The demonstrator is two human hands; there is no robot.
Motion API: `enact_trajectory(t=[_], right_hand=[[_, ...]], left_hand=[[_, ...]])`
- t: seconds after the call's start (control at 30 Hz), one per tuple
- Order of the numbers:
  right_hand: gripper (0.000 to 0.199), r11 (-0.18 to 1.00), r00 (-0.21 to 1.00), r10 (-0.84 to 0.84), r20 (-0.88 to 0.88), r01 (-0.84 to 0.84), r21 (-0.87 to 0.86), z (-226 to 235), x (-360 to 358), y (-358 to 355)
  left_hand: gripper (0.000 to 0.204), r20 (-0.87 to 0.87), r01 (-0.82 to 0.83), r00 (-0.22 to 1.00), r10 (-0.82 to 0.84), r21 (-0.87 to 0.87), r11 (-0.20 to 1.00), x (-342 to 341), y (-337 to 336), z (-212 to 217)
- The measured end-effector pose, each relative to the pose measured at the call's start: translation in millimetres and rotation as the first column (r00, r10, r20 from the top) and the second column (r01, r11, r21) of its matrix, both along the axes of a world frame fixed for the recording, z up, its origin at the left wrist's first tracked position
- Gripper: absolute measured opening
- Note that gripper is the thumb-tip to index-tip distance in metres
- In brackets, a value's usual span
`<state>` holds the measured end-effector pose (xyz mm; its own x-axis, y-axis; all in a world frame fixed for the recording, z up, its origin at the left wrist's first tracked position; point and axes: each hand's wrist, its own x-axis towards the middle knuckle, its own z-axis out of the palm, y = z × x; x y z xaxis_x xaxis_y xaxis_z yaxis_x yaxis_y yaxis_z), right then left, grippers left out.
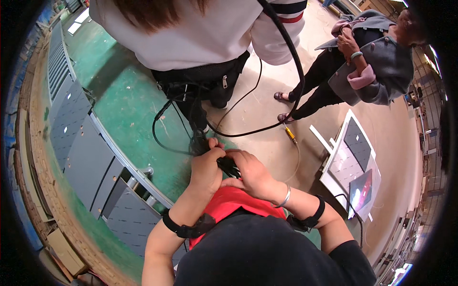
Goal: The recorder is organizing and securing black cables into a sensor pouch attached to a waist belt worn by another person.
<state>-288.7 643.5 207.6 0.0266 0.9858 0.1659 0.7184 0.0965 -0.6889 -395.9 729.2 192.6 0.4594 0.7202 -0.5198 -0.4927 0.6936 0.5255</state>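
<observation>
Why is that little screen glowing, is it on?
On. The screen shows a bright pink-and-white picture, glowing on the white stand beside the person.

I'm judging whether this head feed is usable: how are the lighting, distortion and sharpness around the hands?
Head view: even daylight, no harsh glare on the left hand or right hand; both are fairly sharp, gripping a bundle of black cables. Fisheye bends the grey cabinets toward the rim, corners go black, and the lit screen is washed out.

Even, bright indoor light; soft shadows on the floor; strong fisheye bending and black vignette at the rim.
</observation>
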Motion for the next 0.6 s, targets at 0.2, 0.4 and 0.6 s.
enact_trajectory(t=[0.2, 0.4, 0.6], right_hand=[[0.045, 0.902, 0.827, -0.005, -0.563, -0.239, -0.359, 12.6, 10.2, 6.0], [0.037, 0.957, 0.968, 0.057, -0.244, -0.123, -0.262, 11.8, 1.6, 7.1], [0.028, 0.970, 0.999, -0.023, -0.043, 0.012, -0.243, 5.0, 3.0, 3.2]], left_hand=[[0.028, -0.011, 0.090, 0.996, -0.089, 0.140, 0.986, -2.4, 0.1, 8.4], [0.022, -0.168, 0.129, 0.982, -0.090, 0.237, 0.963, -5.6, -1.0, 3.9], [0.022, -0.358, 0.408, 0.898, -0.256, 0.461, 0.788, -24.4, 6.8, 5.9]])
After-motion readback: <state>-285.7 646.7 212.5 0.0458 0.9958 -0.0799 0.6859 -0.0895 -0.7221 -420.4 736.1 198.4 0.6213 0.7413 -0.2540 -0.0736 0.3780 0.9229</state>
